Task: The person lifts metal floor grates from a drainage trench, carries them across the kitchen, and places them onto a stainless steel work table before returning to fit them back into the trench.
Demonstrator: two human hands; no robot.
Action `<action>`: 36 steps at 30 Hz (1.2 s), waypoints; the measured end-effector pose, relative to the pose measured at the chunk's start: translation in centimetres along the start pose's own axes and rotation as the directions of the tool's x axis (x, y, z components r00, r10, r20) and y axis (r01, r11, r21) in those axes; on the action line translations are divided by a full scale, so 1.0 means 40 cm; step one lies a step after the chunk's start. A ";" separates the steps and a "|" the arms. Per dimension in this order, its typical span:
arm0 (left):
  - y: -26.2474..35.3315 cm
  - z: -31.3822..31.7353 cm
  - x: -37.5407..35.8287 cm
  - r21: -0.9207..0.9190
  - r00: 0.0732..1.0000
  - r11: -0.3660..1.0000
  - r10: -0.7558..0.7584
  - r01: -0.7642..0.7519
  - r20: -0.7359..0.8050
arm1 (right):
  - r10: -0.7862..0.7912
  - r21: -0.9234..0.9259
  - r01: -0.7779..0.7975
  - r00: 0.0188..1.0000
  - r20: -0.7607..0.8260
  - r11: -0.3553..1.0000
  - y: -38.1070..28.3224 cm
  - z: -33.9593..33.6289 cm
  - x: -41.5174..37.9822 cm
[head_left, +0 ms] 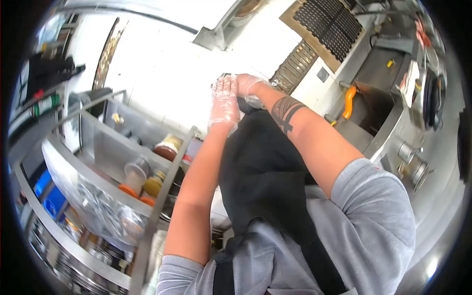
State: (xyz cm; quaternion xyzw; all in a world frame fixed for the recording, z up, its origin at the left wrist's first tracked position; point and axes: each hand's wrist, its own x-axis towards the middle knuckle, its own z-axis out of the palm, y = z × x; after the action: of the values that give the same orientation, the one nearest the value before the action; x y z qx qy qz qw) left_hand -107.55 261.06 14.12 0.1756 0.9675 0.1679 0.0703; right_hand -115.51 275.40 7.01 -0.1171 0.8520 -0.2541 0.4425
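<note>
Both hands are in clear plastic gloves, close together in front of the black apron (pixel 265 172). My left hand (pixel 225 101) lies flat with its fingers stretched out and side by side, pointing away from me. Right beside its fingertips is my right hand (pixel 250 86), seen from the back of the wrist; its fingers are mostly hidden behind the left hand and the loose glove. A small dark edge shows just beyond the fingertips, too little of it to name. No object can be made out in either hand.
On the left stands a metal rack (pixel 162 206) with jars and orange-lidded containers (pixel 129 191). A sink (pixel 376 105) with an orange-handled tool (pixel 349 102) is at the right. A black mat (pixel 327 24) lies at the top right, near a floor drain grate (pixel 294 66). Metal pots (pixel 414 173) stand far right.
</note>
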 end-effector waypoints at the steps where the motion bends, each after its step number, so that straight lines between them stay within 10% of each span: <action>1: -0.022 0.034 0.026 -0.009 0.997 1.000 0.030 -0.029 0.073 | -0.007 0.025 0.008 0.999 -0.032 1.000 -0.005 -0.006 -0.013; 6: -0.047 0.066 0.135 0.146 0.874 0.985 0.005 -0.087 0.486 | 0.131 0.040 -0.126 0.979 -0.154 0.991 -0.030 -0.012 -0.090; 13: -0.053 0.127 0.120 0.084 0.900 0.986 0.097 -0.146 0.425 | 0.069 0.138 0.004 0.850 -0.522 0.990 0.091 -0.005 -0.280; 15: -0.032 0.113 0.121 0.130 0.917 0.965 0.168 -0.228 0.363 | 0.461 0.619 -0.120 0.777 -0.428 0.777 0.136 -0.011 -0.362; 21: 0.005 0.098 0.180 0.052 0.825 0.975 0.154 -0.217 0.544 | 0.713 0.807 -0.225 0.630 -0.307 0.546 0.342 0.146 -0.505; 24: 0.021 0.083 0.203 0.106 0.708 0.979 0.050 -0.174 0.705 | 0.718 0.841 -0.354 0.694 -0.057 0.409 0.428 0.234 -0.538; 36: 0.059 0.102 0.211 0.213 0.650 0.957 -0.035 -0.197 0.759 | 0.600 0.781 -0.313 0.794 -0.097 0.541 0.588 0.274 -0.663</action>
State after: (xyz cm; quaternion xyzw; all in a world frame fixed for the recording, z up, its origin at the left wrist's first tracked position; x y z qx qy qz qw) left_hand -113.84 267.44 10.47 0.2809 0.8547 -0.0539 0.4331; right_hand -90.59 302.90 7.57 0.3478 0.7413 -0.4615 0.3413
